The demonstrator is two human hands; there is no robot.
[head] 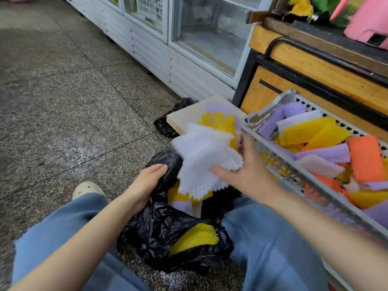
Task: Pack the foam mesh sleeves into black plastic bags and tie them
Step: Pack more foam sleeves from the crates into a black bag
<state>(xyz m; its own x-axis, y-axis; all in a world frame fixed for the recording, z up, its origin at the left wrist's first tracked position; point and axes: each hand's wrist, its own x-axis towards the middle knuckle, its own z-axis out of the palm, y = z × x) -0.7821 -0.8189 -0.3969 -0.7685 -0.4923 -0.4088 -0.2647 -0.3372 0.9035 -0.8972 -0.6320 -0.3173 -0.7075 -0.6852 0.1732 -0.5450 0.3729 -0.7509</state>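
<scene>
1. Writing first: the one grey basket has orange and yellow characters along its near side, but they're way too blurred to read.
2. The right hand pinches a fanned stack of white sleeves, thumb on the near face and fingers behind. The stack hangs just above the mouth of the black bag. Can't count the layers, they blur together.
3. The left hand has its fingers curled over the bag's left rim and grips the plastic.
4. That bag sits on the floor between the person's knees. Yellow and purple sleeves show inside, plus one yellow sleeve near its bottom edge.
5. So two bags total: a second bag lies crumpled on the floor against the left edge of a pale board. The board carries yellow and purple sleeves at its right edge.
6. The basket sits right of the knees, heaped with orange, purple, yellow and white sleeves, too jumbled to count.
7. Behind it: a white glass-door fridge and a wooden counter.
</scene>
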